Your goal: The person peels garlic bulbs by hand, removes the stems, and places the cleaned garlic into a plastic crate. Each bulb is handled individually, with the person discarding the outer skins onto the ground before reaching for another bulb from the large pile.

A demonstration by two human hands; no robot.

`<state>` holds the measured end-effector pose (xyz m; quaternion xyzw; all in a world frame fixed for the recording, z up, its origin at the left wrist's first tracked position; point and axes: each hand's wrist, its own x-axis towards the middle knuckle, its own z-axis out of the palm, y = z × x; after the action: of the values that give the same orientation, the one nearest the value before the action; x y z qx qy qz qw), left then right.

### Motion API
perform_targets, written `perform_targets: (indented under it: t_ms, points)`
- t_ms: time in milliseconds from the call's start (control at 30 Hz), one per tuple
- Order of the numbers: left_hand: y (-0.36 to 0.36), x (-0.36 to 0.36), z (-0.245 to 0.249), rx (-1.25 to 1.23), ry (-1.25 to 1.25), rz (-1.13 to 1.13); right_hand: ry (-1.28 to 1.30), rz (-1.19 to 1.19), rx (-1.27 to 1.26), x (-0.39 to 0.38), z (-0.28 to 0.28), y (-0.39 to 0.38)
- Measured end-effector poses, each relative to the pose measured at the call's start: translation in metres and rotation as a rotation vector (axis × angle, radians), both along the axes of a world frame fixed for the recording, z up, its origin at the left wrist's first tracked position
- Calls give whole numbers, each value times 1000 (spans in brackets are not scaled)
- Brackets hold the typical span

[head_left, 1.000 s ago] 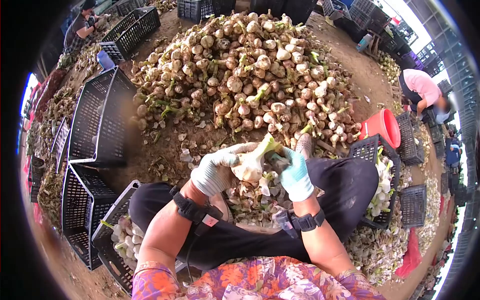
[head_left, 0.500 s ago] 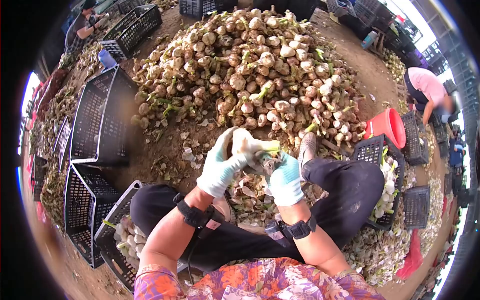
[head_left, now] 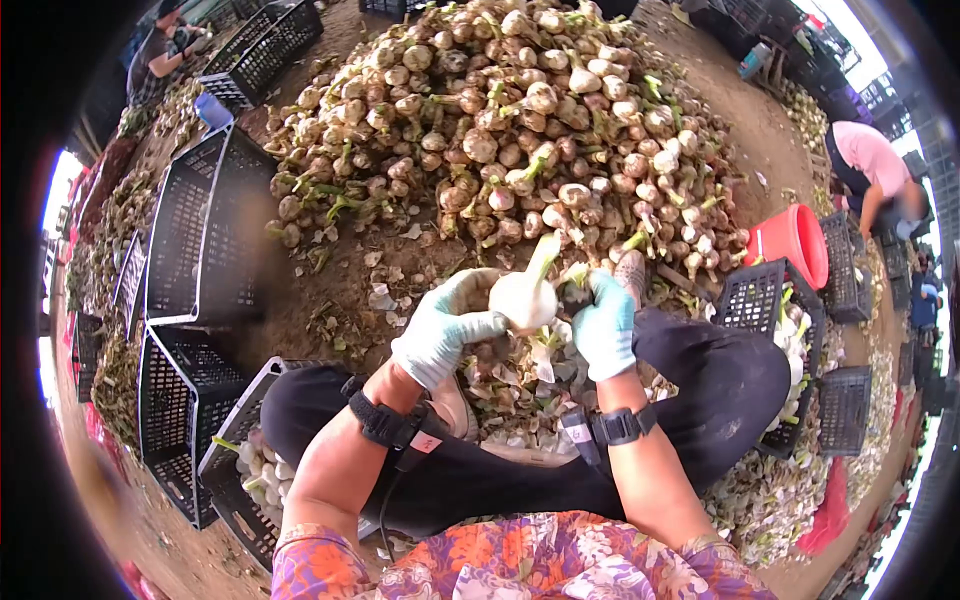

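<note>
A white garlic bulb (head_left: 524,302) with a short green stem pointing up is in my left hand (head_left: 447,328), which wears a pale glove and has its fingers and thumb round the bulb's left side. Just right of the bulb, my gloved right hand (head_left: 603,325) is closed on something small and dark at its fingertips, too unclear to name. Loose peeled skins (head_left: 510,385) lie on the ground below both hands. Beyond them rises a large heap of unpeeled garlic (head_left: 500,130) with stems.
Black crates stand at the left (head_left: 185,230) and lower left (head_left: 235,480); another with white garlic (head_left: 750,295) is by my right knee. A red bucket (head_left: 795,245) stands behind it. Other people are at the far right (head_left: 870,160) and upper left (head_left: 155,60).
The bulb has turned so its stem points up instead of right. My right hand has moved right, away from the bulb, with the dark thing at its fingertips. The view has shifted slightly.
</note>
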<state>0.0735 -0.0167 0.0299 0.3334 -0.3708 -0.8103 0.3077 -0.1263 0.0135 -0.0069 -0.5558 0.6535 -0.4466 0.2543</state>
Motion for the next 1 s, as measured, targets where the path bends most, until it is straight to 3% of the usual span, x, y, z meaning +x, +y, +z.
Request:
perform_targets:
  t_ms: [33,67,133,167,233,267,300,333,400,433,467,533,600,667,700,733,800,900,933,1000]
  points:
    - [0,0,1,84,-31,61,50,-54,28,0,15,0]
    - [-3,2,2,80,-3,47,-139,-69,-49,1,13,-1]
    - [-3,-2,12,58,5,0,-705,-22,211,-1,16,8]
    - [-2,-3,6,61,2,-3,-1021,89,191,3,23,14]
    - [-4,-4,-22,195,352,-53,-544,129,64,18,41,19]
    - [-7,-5,-28,118,348,-111,-299,179,-59,22,47,18]
    - [-5,-4,-31,241,380,-74,-439,214,75,25,48,20]
    - [-2,-6,-28,368,413,-36,-325,274,12,27,46,21]
    - [-5,-9,-32,366,429,-24,-244,309,167,30,43,26]
    - [-5,-11,-32,279,407,-6,-119,456,10,31,43,29]
    - [-6,-12,-30,195,381,11,-120,462,13,32,43,28]
    - [-8,-10,-29,117,331,58,75,546,-233,35,44,27]
    - [-11,-6,-39,64,262,95,-77,397,-75,28,50,28]
    - [-10,-3,-20,47,259,167,-601,179,169,10,42,30]
    - [-10,-3,-19,74,305,154,-466,57,122,0,19,34]
    - [-9,-3,-18,102,349,138,-649,-190,7,4,6,30]
    - [-7,0,-14,109,353,131,-1035,-382,264,-19,-25,22]
    - [-6,5,-3,117,339,117,-1166,-405,173,-27,-30,16]
    - [-5,8,-2,123,316,103,-1046,-372,84,-8,-3,18]
    - [-4,9,-2,124,272,88,-735,88,89,13,32,28]
